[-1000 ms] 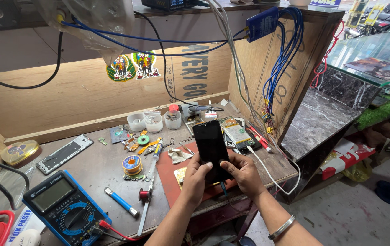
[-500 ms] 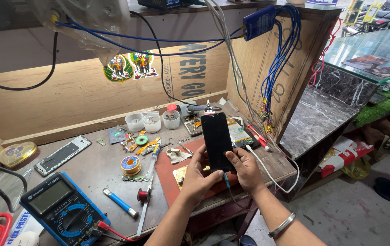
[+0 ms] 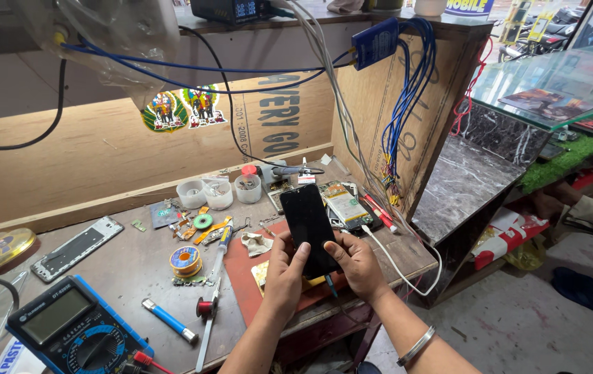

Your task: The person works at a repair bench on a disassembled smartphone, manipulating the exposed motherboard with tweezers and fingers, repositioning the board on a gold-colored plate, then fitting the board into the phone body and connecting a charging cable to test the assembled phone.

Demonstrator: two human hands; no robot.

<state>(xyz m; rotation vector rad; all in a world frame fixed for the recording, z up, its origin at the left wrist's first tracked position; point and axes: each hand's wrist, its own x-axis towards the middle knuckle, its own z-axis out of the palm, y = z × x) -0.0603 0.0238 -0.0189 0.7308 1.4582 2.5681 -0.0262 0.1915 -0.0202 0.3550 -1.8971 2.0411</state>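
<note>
Both hands sit low at the front edge of the workbench, and between them I see a black smartphone; my left hand wraps the phone's lower left side, fingers curled up around its edge with the thumb laid on the dark glass near the bottom, so it is closed on the phone rather than spread; my right hand grips the lower right corner, thumb pressed onto the face and the other fingers tucked behind where I cannot see them; a metal bangle rings that wrist; the phone stands out above and beyond both hands, held clear of the red mat beneath it; its long axis runs away from me toward the back wall, the top end leaning slightly to the left, screen side facing up and toward the camera, dark and unlit; just past its top end lies an opened phone body showing its battery; left of my hands I see a solder spool, a blue-handled screwdriver and a blue multimeter; three small white cups stand near the back board, well apart from my hands.
</note>
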